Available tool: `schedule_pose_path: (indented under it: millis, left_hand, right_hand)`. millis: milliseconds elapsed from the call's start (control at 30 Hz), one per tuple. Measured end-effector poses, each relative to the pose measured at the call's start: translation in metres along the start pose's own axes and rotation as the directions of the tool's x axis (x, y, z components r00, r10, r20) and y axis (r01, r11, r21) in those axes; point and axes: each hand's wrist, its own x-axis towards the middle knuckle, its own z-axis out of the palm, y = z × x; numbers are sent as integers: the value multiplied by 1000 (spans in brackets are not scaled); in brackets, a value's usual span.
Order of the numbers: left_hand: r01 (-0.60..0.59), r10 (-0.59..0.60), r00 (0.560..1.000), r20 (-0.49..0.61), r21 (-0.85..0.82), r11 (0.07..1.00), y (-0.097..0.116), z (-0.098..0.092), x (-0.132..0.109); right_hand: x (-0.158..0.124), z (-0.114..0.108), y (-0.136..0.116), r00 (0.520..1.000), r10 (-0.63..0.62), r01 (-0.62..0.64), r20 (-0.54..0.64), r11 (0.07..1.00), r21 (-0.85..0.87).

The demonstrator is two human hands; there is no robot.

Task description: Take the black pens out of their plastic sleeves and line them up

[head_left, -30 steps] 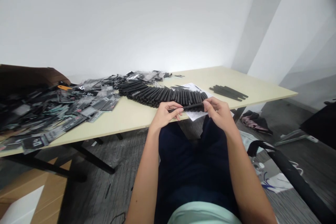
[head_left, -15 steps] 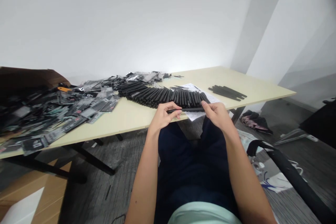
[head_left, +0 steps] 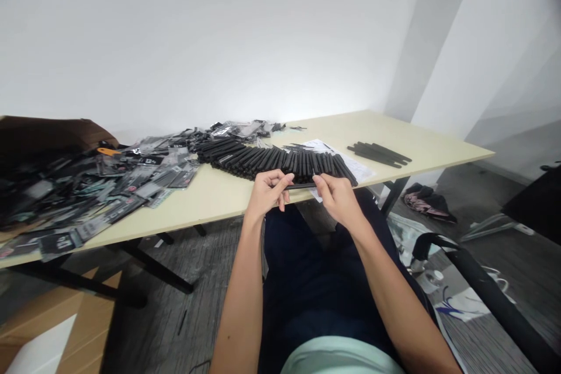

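My left hand (head_left: 266, 189) and my right hand (head_left: 333, 196) are held together at the near edge of the pale table (head_left: 210, 196). Between their pinched fingertips lies a thin black pen (head_left: 302, 186), level and crosswise. Just behind the hands, a long row of matching black pens (head_left: 267, 160) lies on the table, partly over a printed sheet (head_left: 355, 166). Both hands are closed on the pen's ends. My dark-trousered lap sits below the hands.
A heap of black-and-clear packets (head_left: 87, 187) covers the table's left side beside a brown carton (head_left: 48, 131). A small bundle of black pens (head_left: 379, 154) lies at the right. A black chair arm (head_left: 477, 286), cardboard boxes (head_left: 48, 327) and clutter sit on the floor.
Both hands have shifted left and slightly toward the pen row, and the right hand has slid in along the pen, closer to the left hand.
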Motion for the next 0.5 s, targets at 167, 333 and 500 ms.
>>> schedule_pose_path:
  millis: [167,333,500]
  left_hand:
    - [-55,58,997,-53,49,997,-3,-1,1]
    - [-163,189,977,-97,232,959,2,2,2]
    - [-214,226,974,-5,300,930,14,14,0]
  right_hand:
    - [-1,6,-2,1000,15,-15,19,1000,6]
    - [-3,9,-1,997,73,-73,10,997,10]
    - [0,-6,15,982,185,-188,38,971,145]
